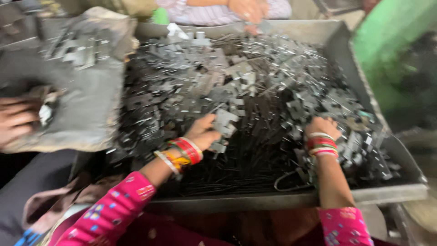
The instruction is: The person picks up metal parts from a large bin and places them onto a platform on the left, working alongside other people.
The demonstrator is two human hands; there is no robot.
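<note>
Grey metal pieces (236,91), floral pink sleeves (114,209)

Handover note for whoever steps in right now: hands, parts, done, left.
Left hand: in the metal tray, fingers on a cluster of flat grey stamped metal pieces; grip unclear, picture blurred.
Right hand: resting on the pile at the tray's right side; hold unclear.
Parts: tray heaped with loose pieces and thin dark strips.
A grey sack at left carries more pieces; other people's hands at the left edge and far side.
Done: cannot tell. Left: most of the pile lies loose.
</note>
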